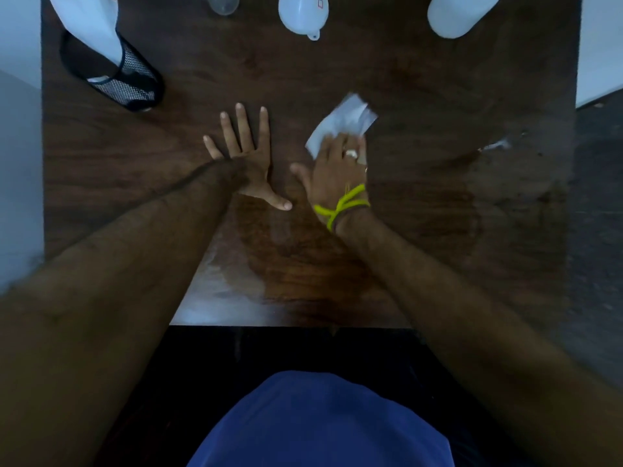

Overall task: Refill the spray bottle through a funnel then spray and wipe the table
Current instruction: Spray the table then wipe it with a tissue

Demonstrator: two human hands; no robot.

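Blue cloth over your lap (320, 423) fills the bottom of the view, and from either side of it your forearms reach out over the dark wooden table (421, 79). Your left hand (247, 156) lies flat on the wood, fingers straight and spread, holding nothing; it looks to be there as a brace. Your right hand (333, 166) presses down on a white wipe (344, 121), fingers laid over its near edge while the far part sticks out beyond them toward the back of the table. A yellow band (340, 202) sits at that wrist.

Along the far edge stand the white funnel (303, 11), lying on its side with the spout toward you, a translucent white jug (458, 13) to its right, and a small clear cup (223, 3) to its left. At far left a black mesh holder (124, 79) carries a white piece that may be the spray bottle's body (it is cut off by the frame, so I cannot be sure).

You seem to be in the wiping stage: a wet sheen covers the wood near you and droplets (495, 144) show to the right. The risk now is reach. A long stroke forward could knock the funnel or jug, and pushing with only the near edge pinned could bunch the wipe and leave streaks on the right side.
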